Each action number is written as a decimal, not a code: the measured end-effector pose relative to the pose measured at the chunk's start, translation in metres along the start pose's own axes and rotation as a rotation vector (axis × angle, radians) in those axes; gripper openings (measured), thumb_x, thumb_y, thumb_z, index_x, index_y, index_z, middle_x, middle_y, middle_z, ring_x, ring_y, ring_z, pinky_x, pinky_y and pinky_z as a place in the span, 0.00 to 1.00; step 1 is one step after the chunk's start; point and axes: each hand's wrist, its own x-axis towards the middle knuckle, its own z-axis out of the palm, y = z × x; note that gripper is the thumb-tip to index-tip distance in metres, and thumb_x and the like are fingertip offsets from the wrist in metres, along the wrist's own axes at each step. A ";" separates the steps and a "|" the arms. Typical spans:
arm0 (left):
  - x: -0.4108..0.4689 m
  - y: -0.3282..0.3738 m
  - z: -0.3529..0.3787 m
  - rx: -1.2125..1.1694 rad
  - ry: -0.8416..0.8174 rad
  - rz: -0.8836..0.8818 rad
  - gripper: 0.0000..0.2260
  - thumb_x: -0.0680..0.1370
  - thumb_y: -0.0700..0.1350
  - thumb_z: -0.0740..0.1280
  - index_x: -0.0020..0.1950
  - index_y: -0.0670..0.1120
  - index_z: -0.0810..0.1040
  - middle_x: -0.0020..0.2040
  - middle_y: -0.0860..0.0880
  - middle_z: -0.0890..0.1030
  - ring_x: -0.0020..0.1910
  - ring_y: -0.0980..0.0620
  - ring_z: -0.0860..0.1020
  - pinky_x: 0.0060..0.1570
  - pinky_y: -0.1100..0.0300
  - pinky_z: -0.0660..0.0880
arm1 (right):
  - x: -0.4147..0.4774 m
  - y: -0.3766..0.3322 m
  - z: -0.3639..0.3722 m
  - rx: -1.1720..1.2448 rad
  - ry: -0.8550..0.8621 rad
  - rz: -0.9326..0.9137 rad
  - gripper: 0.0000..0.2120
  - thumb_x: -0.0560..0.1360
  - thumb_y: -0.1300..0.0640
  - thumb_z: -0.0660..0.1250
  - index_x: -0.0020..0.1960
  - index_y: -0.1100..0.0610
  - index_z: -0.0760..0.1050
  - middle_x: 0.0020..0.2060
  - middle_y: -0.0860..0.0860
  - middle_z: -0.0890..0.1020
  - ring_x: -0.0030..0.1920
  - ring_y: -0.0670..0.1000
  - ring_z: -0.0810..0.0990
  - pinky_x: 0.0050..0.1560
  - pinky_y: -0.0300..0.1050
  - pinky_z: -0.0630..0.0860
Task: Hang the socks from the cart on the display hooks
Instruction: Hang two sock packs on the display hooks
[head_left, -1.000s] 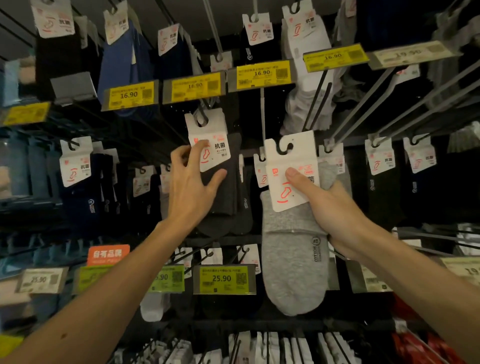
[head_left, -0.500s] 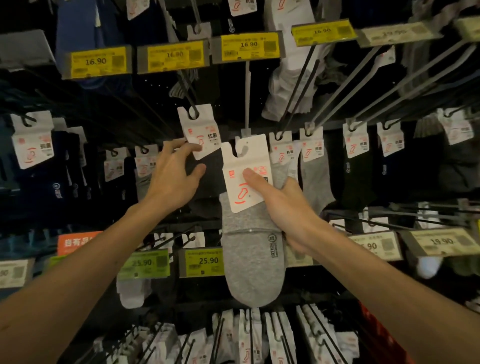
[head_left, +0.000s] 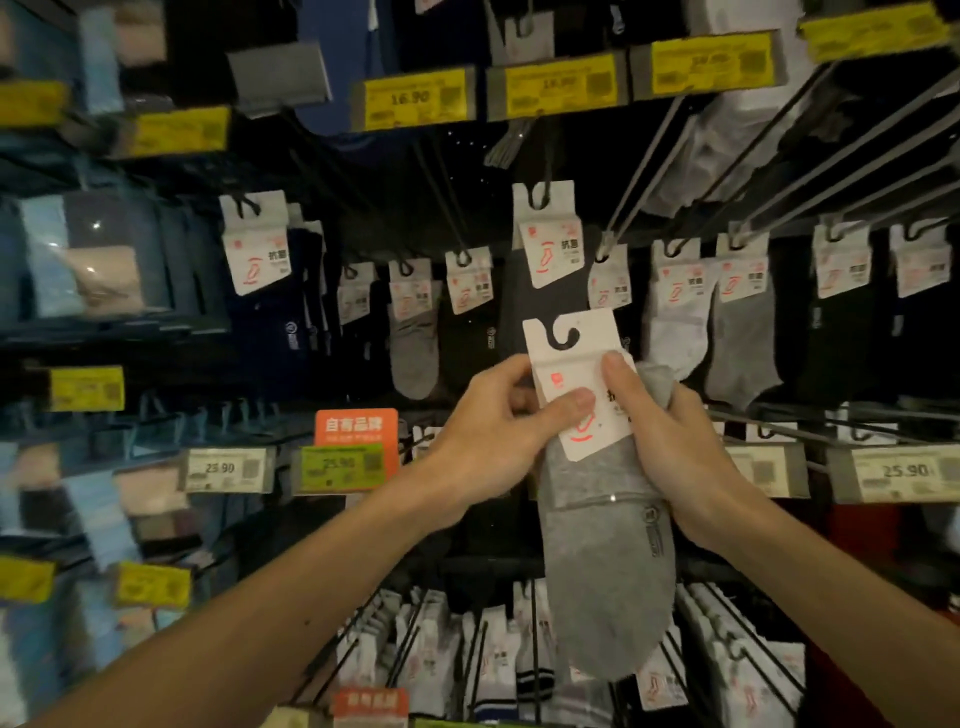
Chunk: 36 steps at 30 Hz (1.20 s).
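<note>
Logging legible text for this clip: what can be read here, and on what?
"16.90": yellow price tag, top.
"25.90": white price tag, lower left.
"自有品牌": orange sign.
"抗菌": hanging sock card.
Print on held grey socks' card: mostly covered.
Other tags: too blurred.

sock pack between hands, below hung pack, before rack.

You're facing a dim, dark shop display wall.
The light is low and the back panel reads almost black. Yellow price labels run in a row along the top, with more yellow ones down the left edge. Lower down you have a white price label, a green label just beside it and an orange sign above that. At the left edge, shelves carry blurred pale packets.
</note>
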 end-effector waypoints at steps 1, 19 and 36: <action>-0.002 -0.001 -0.008 -0.012 0.007 -0.007 0.14 0.78 0.44 0.71 0.63 0.49 0.77 0.52 0.50 0.86 0.49 0.54 0.85 0.47 0.56 0.82 | -0.001 0.001 0.007 -0.002 0.009 -0.001 0.15 0.78 0.44 0.65 0.53 0.55 0.80 0.43 0.49 0.87 0.45 0.47 0.86 0.41 0.40 0.81; 0.000 0.026 -0.186 0.056 0.241 0.153 0.25 0.79 0.47 0.70 0.72 0.57 0.63 0.46 0.51 0.83 0.38 0.61 0.83 0.33 0.68 0.77 | 0.043 -0.048 0.174 -0.210 -0.136 -0.156 0.13 0.76 0.49 0.70 0.55 0.56 0.77 0.41 0.47 0.87 0.43 0.44 0.86 0.39 0.41 0.83; 0.069 0.051 -0.240 0.354 0.415 0.658 0.15 0.81 0.45 0.67 0.68 0.53 0.74 0.51 0.60 0.79 0.47 0.68 0.80 0.42 0.68 0.78 | 0.125 -0.071 0.217 -0.352 -0.058 -0.689 0.17 0.80 0.52 0.67 0.68 0.45 0.70 0.55 0.42 0.80 0.51 0.43 0.83 0.48 0.42 0.83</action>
